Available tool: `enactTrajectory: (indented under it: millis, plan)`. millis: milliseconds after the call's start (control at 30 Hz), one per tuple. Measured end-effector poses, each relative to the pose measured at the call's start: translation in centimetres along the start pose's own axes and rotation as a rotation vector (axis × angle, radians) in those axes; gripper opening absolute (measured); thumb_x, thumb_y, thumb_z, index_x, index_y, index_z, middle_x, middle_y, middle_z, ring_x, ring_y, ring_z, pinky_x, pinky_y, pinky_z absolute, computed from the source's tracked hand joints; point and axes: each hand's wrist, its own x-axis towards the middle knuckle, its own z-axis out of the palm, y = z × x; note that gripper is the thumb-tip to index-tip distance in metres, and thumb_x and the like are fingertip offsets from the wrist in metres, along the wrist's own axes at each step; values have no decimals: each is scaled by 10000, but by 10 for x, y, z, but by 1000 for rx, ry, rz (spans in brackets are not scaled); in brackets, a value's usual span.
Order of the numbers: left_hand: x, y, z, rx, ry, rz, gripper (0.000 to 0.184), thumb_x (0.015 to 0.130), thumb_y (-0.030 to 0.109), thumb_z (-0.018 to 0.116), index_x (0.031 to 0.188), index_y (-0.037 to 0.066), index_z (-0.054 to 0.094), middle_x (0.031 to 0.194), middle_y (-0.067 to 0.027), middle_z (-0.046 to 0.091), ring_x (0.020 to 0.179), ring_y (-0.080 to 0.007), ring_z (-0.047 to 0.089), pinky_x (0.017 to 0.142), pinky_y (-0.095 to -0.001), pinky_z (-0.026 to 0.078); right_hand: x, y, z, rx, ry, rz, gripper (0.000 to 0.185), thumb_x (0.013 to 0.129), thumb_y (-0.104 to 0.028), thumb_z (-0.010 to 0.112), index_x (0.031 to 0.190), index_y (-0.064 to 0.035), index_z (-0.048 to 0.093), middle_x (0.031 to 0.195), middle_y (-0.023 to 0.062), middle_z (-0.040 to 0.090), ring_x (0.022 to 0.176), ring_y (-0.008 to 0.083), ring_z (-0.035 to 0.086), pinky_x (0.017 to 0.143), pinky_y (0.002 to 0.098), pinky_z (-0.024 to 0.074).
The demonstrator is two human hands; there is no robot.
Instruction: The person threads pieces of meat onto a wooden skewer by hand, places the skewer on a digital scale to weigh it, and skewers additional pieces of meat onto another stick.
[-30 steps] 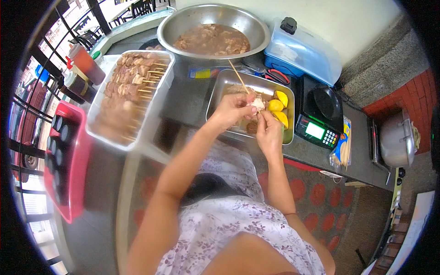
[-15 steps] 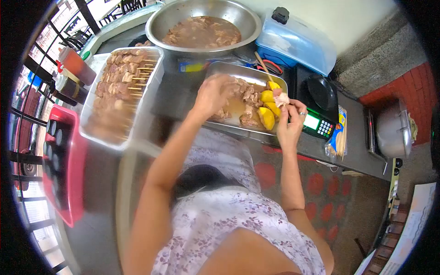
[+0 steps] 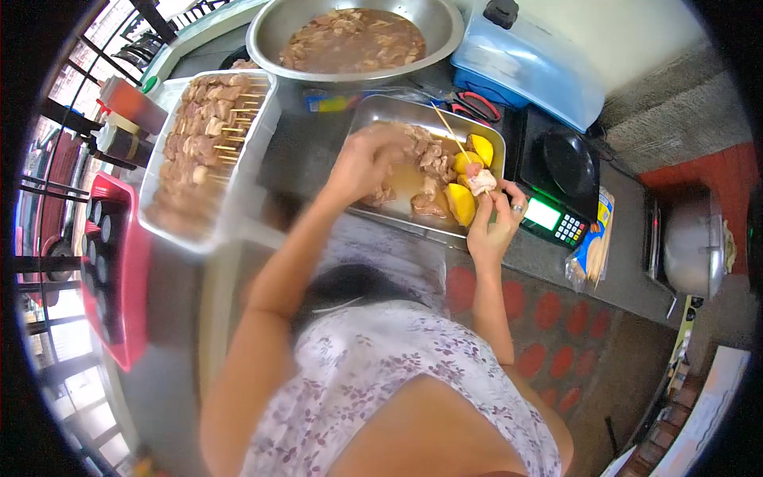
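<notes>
In my right hand [image 3: 494,226] is a thin wooden skewer [image 3: 450,130], pinched near its lower end and leaning up to the left. Threaded low on it, just above my fingertips, is a pale piece of raw meat [image 3: 482,182]. My left hand [image 3: 367,164] reaches over the left side of a metal tray [image 3: 367,108], beside the raw meat pieces [image 3: 435,161] lying in brownish liquid. Its fingers are smeared by motion, so their grip is unclear. Yellow fruit wedges [image 3: 460,203] lie along the tray's right side.
A white tub [image 3: 260,127] of skewered meat stands left. Behind are a large metal basin [image 3: 262,48] of meat in liquid and a blue lidded box [image 3: 528,67]. Red-handled scissors [image 3: 478,107], a digital scale [image 3: 544,213] and a pack of skewers [image 3: 594,245] lie around the tray.
The skewer in my right hand now shows more of its length and tilts further left. My left hand stays over the tray's left side. The whole view has shifted slightly.
</notes>
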Motion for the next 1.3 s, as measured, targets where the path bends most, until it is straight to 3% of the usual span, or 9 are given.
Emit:
enactTrajectory:
  millis: [33,100,233,300,333,400,433,567,1300]
  plan:
    - [0,2,-2,8,0,-9,190,832,20,563,997,29,657,1070,-144,639,989,-272,616,861,-345,465,0,-3,0,2,-7,26,74,811,-16,558,877,8,582,1096,168,522,1046,339,476,926,431,354]
    - [0,7,-4,-524,217,-323,161,854,3,542,962,8,662,1050,-120,650,992,-188,611,851,-317,471,1,-2,0,16,-11,10,73,810,-13,558,876,8,581,1098,168,524,1053,340,474,935,437,352]
    - [-3,7,-5,-654,226,-400,145,862,-1,543,939,-3,666,1008,-90,654,956,-146,603,830,-298,478,0,2,1,15,-28,9,70,797,-6,565,864,1,582,1109,167,538,1088,357,466,968,462,338]
    - [-4,9,-5,-262,38,-107,123,814,-15,585,906,7,662,939,-102,646,883,-184,619,778,-305,485,-1,3,0,1,-28,22,68,792,-8,570,858,-1,583,1110,167,543,1099,363,463,974,467,333]
    - [-4,8,-4,-271,30,-106,123,814,-15,585,906,7,662,939,-102,646,883,-184,619,778,-305,485,-1,3,0,-1,-35,27,62,787,-10,574,849,-1,583,1111,168,545,1105,368,460,975,471,330]
    - [-3,8,-1,-180,-285,67,98,752,-5,636,848,6,649,881,-123,625,819,-248,618,725,-326,484,0,3,0,-12,-37,36,57,783,-13,578,839,-1,583,1113,170,548,1112,372,457,977,475,326]
    - [-5,10,5,-175,-269,108,98,708,34,670,799,17,637,853,-128,606,827,-304,594,726,-366,471,-2,3,-1,-26,-51,50,54,782,-15,580,834,-1,583,1114,171,548,1114,374,456,979,476,324]
    - [-13,6,8,-49,-462,145,91,722,82,672,802,49,642,866,-113,595,883,-314,560,769,-416,441,-5,-1,-1,-43,-45,80,46,789,-18,579,831,-2,583,1114,170,548,1110,374,458,975,474,323]
    - [-2,-11,9,-65,-497,125,159,775,102,653,912,20,662,928,-150,650,897,-322,614,800,-387,477,1,-3,4,-94,99,46,153,878,-86,519,903,13,632,1035,144,568,982,293,505,875,392,389]
